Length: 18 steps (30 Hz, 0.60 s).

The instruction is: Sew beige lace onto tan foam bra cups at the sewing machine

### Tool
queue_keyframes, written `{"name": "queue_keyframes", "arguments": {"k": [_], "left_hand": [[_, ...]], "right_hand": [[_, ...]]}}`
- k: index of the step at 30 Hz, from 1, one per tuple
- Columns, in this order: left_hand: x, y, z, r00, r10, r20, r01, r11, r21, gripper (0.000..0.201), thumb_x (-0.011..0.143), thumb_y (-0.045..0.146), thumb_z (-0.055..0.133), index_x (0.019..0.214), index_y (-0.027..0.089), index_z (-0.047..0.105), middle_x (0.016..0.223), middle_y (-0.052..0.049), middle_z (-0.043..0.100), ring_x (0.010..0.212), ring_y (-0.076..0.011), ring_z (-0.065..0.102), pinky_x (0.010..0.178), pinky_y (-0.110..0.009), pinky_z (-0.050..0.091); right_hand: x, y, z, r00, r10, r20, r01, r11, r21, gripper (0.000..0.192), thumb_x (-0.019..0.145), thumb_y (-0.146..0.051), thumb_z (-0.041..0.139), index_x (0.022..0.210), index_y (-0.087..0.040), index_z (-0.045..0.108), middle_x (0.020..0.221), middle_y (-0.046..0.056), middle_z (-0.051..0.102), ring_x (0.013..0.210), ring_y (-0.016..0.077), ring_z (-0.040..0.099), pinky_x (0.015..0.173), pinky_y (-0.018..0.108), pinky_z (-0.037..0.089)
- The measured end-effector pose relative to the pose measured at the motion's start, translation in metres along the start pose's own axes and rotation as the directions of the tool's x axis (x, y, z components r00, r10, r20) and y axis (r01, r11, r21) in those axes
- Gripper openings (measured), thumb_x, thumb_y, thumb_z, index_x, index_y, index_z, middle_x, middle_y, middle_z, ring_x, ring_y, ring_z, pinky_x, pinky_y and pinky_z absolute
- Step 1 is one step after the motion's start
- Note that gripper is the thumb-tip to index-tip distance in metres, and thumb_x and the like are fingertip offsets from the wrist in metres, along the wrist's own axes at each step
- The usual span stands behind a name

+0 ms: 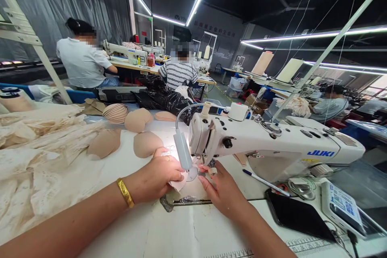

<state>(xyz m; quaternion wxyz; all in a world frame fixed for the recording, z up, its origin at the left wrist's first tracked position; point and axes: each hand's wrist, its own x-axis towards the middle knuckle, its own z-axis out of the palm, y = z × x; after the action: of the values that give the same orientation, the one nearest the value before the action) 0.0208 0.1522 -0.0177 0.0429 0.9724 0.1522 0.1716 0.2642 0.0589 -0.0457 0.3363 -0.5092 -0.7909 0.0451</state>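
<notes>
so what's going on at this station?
A person sits at a white Juki sewing machine, both hands at the needle area under the small lamp. The left hand presses a beige fabric piece flat; the right hand steadies it from the other side. More beige padded cups lie behind on the table, lace fabric heaped to the left. A pen and phone sit to the right. Other workers sew further back.

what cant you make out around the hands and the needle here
Head view:
- Needle: hidden behind the lamp.
- Beige piece: mostly covered by the left hand.
- Right hand: fingertips lost in lamp glare.
- Phone: screen dark.
- Ruler: cut by the bottom edge.
</notes>
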Motion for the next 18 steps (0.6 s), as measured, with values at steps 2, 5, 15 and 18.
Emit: {"name": "queue_keyframes", "arguments": {"k": [2,5,15,18], "left_hand": [[-0.0005,0.0009,0.0001,0.999,-0.023,0.049,0.024,1.000,-0.007,0.017,0.077,0.004,0.063,0.071,0.020,0.060,0.085,0.001,0.072,0.086,-0.0243,0.063,0.081,-0.039,0.024],[-0.0010,0.0012,0.0005,0.996,-0.040,0.084,0.042,0.999,-0.021,0.019,0.075,0.001,0.063,0.074,0.020,0.062,0.089,0.002,0.074,0.089,-0.0245,0.063,0.081,-0.040,0.022],[-0.0029,0.0002,0.0007,0.997,-0.017,0.075,0.019,0.999,-0.033,0.023,0.076,0.000,0.060,0.079,0.022,0.064,0.095,0.001,0.075,0.095,-0.0262,0.066,0.082,-0.040,0.023],[-0.0040,-0.0013,0.0022,0.999,-0.006,0.041,0.007,1.000,-0.024,0.023,0.078,0.001,0.059,0.080,0.023,0.066,0.096,0.001,0.076,0.094,-0.0255,0.067,0.083,-0.040,0.027]], "right_hand": [[-0.0006,0.0014,0.0008,1.000,-0.001,-0.005,0.001,1.000,0.007,0.020,0.105,-0.023,0.051,0.124,-0.023,0.060,0.118,0.012,0.069,0.109,0.0289,0.068,0.091,0.046,0.061],[-0.0015,0.0033,0.0023,1.000,-0.007,-0.021,0.008,1.000,0.020,0.021,0.105,-0.023,0.052,0.125,-0.023,0.059,0.117,0.012,0.069,0.108,0.0289,0.067,0.087,0.045,0.062],[-0.0046,0.0038,0.0026,0.999,-0.007,-0.033,0.009,0.998,0.060,0.022,0.106,-0.024,0.050,0.126,-0.025,0.059,0.114,0.011,0.068,0.100,0.0272,0.069,0.082,0.043,0.062],[-0.0056,0.0041,0.0033,1.000,-0.009,-0.027,0.011,0.998,0.064,0.021,0.106,-0.024,0.050,0.125,-0.025,0.060,0.112,0.011,0.069,0.099,0.0266,0.070,0.084,0.043,0.062]]}}
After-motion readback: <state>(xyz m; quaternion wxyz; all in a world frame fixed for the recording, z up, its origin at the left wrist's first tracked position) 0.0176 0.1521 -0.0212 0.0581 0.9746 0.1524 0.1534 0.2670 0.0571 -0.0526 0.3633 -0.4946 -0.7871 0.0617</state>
